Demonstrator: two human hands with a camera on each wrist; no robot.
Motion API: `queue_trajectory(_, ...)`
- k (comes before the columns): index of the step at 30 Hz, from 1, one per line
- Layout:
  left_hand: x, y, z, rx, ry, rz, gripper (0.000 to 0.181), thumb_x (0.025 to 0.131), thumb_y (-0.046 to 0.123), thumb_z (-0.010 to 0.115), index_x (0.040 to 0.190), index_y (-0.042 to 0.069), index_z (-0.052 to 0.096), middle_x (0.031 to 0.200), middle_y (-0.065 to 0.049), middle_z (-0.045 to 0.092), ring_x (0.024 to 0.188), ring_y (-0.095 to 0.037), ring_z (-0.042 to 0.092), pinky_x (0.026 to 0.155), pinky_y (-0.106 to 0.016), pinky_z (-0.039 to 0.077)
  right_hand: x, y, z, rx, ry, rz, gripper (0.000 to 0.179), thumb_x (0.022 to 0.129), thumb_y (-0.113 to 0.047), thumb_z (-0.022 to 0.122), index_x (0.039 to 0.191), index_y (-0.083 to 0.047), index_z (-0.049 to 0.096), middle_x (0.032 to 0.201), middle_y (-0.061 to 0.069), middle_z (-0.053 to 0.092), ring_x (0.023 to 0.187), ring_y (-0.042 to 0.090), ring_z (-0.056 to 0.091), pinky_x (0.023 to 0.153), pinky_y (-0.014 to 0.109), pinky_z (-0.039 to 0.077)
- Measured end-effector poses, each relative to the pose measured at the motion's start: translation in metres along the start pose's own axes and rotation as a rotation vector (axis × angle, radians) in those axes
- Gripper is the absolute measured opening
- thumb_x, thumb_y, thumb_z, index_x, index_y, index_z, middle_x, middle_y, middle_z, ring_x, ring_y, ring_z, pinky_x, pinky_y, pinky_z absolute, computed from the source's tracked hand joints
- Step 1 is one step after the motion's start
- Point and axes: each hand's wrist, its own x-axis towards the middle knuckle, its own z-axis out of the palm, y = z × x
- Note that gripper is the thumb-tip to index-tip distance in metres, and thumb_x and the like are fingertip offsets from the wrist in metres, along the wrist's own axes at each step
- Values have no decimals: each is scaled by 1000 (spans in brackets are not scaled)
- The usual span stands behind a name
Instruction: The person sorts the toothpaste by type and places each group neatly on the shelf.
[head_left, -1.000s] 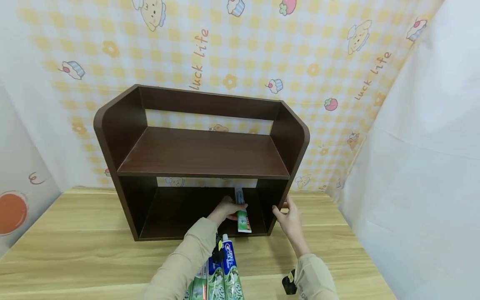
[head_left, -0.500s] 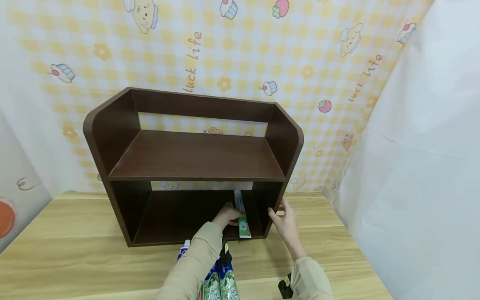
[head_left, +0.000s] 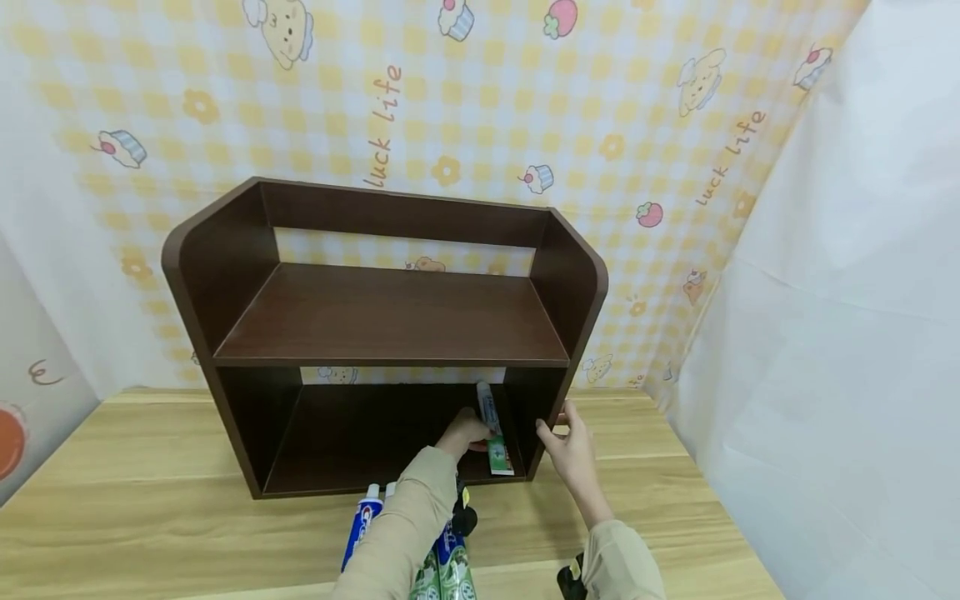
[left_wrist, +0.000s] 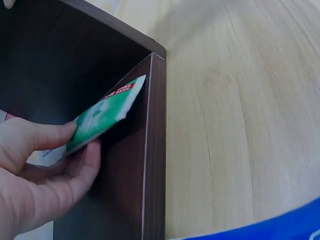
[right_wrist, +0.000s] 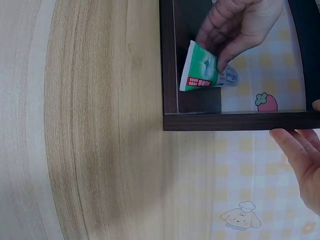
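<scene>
Setting: staged-looking corner with home furnishings; exact room type indeterminate. Evidence: yellow-checked cartoon backdrop [head_left: 465, 108], creased white sheeting [head_left: 847, 333] at right, wood-grain desk [head_left: 150, 492], dark-brown two-tier shelf [head_left: 397, 317] before the backdrop, household toothpaste tubes [head_left: 363, 527].

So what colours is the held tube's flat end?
The flat end is green, red and white, best in right wrist view.

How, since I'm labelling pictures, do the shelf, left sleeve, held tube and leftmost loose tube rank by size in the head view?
Largest to smallest:
1. Shelf
2. Left sleeve
3. Held tube, leftmost loose tube: unsure; both partly hidden, the loose one nearer.
</scene>
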Motion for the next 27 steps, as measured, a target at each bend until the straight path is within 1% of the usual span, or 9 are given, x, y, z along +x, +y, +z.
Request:
queue_trajectory(3, 1, 2, 2, 3, 27, 10, 64, 82, -3, 62, 135, -12, 26, 124, -28, 44, 100, -35, 56, 72, -34, 56, 0, 0, 0, 8, 12, -5, 14, 84, -7, 61, 94, -7, 52, 94, 22, 60, 79, 35, 68, 65, 33, 58)
queue_trajectory(6, 2, 1, 5, 22, 58, 17, 66, 81, -2, 64, 134, -12, 27, 121, -29, 47, 91, -33, 60, 70, -34, 56, 0, 1, 0, 4, 28, -4, 14, 83, -6, 62, 93, -7, 53, 92, 22, 60, 79, 35, 68, 64, 32, 58)
queue_trajectory(9, 5, -1, 7, 28, 91, 20, 64, 79, -3, 65, 132, -13, 29, 118, -30, 49, 83, -31, 63, 68, -33, 57, 0, 1, 0, 6, 23, -5, 14, 83, -6, 62, 93, -7, 53, 93, 22, 60, 79, 35, 68, 65, 33, 58)
queue_trajectory(12, 8, -2, 8, 32, 119, 30, 58, 78, -4, 66, 127, -13, 36, 112, -29, 52, 78, -30, 64, 66, -32, 57, 2, 2, 1, 8, 13, -8, 14, 84, -7, 62, 94, -7, 52, 95, 23, 60, 80, 36, 68, 66, 35, 58)
queue_trajectory(18, 7, -5, 9, 124, 193, 97, 44, 75, -2, 70, 112, -14, 48, 98, -26, 58, 67, -27, 65, 60, -30, 57, 1, 2, 1, -7, 14, -15, 14, 84, -8, 62, 93, -7, 52, 95, 23, 60, 81, 38, 67, 66, 37, 58)
queue_trajectory(22, 3, -6, 8, 169, 241, 149, 47, 73, -1, 72, 113, -14, 49, 94, -25, 61, 61, -25, 64, 56, -30, 56, 1, -2, 0, -12, 23, -38, 14, 83, -6, 62, 93, -6, 52, 94, 23, 60, 79, 37, 67, 66, 36, 58)
queue_trajectory(24, 1, -9, 9, 202, 269, 188, 40, 72, 0, 73, 105, -14, 55, 87, -23, 63, 58, -23, 64, 54, -29, 55, -1, -2, 0, -18, 26, -37, 14, 83, -6, 62, 93, -7, 52, 93, 23, 59, 78, 36, 68, 67, 36, 58)
queue_trajectory(25, 0, -10, 9, 200, 277, 202, 35, 72, -1, 73, 100, -13, 57, 83, -22, 63, 57, -23, 64, 53, -29, 55, -1, -2, 0, -19, 26, -36, 14, 83, -6, 62, 92, -6, 52, 94, 23, 59, 78, 36, 68, 67, 36, 58)
queue_trajectory(27, -2, -12, 9, 209, 287, 236, 21, 71, -1, 74, 85, -11, 61, 74, -20, 63, 56, -24, 63, 52, -29, 55, -3, -1, -1, -27, 28, -29, 14, 83, -7, 62, 91, -7, 51, 94, 22, 59, 78, 35, 68, 66, 36, 58)
